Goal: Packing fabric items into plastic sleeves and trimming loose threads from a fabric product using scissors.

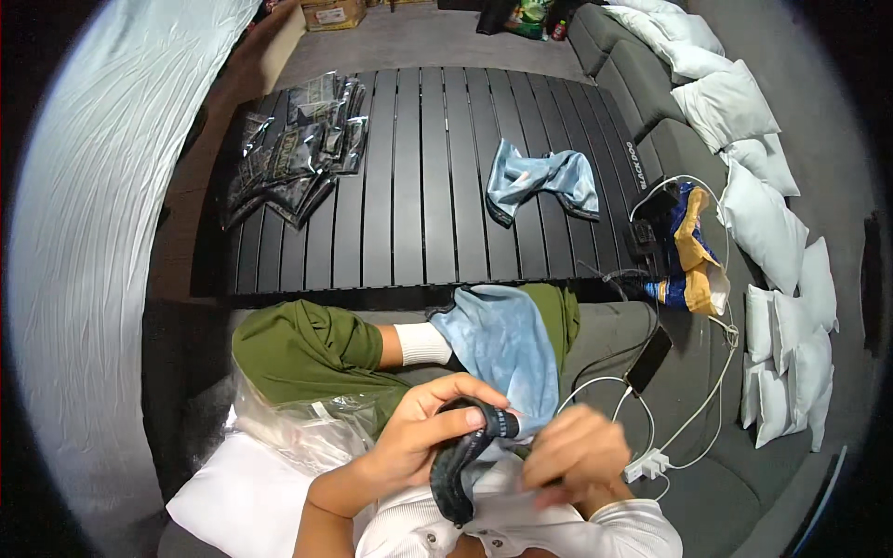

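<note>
A light blue, cloudy-patterned garment (507, 349) with a black elastic band (456, 465) lies across my lap and hangs toward my lower leg. My left hand (433, 423) grips the bunched black band, thumb on top and fingers behind, in front of my chest. Just right of it, my right hand (577, 451) is curled and smeared by motion. Whether it holds part of the cloth cannot be made out. A similar light blue garment with dark edging (544, 181) lies crumpled on the right part of the black slatted table (409, 186).
Several black plastic packets (293, 153) are heaped at the table's left. White cushions (763, 223) line the sofa on the right. Near them are a blue and yellow bag (693, 251), a phone (649, 360) and a white power strip (646, 465). Clear plastic (316, 432) lies beside my leg.
</note>
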`<state>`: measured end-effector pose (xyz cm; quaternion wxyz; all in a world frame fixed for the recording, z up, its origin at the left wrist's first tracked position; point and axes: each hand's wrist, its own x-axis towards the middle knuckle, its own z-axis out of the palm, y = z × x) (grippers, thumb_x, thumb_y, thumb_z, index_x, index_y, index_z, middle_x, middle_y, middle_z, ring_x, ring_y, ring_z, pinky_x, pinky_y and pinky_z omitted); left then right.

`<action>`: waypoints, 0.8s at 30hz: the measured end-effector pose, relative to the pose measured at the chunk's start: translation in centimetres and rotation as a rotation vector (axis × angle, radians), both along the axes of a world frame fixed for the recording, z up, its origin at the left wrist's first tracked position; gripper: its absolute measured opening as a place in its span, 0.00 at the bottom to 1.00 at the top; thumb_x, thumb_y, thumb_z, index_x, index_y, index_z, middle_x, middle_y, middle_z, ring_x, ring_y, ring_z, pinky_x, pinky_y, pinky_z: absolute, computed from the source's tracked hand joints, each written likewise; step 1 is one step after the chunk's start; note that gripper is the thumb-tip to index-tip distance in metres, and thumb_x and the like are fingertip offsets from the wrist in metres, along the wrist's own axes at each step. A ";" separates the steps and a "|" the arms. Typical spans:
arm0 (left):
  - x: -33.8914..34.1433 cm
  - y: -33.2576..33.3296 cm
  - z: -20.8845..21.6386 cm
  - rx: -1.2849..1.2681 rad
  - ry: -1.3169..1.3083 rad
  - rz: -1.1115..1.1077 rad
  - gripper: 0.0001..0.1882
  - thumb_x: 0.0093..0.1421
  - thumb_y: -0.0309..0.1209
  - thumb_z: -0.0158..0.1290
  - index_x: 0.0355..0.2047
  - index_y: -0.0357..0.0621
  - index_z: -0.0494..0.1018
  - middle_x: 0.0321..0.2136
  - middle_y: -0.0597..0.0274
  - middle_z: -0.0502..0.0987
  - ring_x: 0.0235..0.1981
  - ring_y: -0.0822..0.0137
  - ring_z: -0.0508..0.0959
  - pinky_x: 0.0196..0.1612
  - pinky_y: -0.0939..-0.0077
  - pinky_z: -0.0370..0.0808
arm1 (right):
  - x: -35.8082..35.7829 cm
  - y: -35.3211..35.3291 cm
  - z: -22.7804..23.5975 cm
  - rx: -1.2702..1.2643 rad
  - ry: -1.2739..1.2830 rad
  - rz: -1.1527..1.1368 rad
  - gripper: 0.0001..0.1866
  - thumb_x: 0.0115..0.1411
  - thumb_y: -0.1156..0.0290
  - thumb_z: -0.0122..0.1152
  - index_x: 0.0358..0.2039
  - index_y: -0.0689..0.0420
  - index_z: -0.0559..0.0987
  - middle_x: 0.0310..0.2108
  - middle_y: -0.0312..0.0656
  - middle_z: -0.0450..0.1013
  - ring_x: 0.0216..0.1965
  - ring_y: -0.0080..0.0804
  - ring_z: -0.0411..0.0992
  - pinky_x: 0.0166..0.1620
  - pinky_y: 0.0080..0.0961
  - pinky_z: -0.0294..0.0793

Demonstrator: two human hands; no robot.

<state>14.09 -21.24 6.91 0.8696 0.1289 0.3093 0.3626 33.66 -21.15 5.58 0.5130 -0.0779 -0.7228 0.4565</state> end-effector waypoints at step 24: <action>-7.0 8.6 -17.7 0.149 0.668 0.432 0.19 0.57 0.34 0.48 0.48 0.41 0.62 0.37 0.65 0.72 0.36 0.75 0.71 0.39 0.84 0.69 | 7.8 8.3 -11.5 -0.565 -0.810 -0.704 0.13 0.41 0.77 0.63 0.20 0.63 0.65 0.22 0.35 0.59 0.21 0.27 0.56 0.28 0.19 0.58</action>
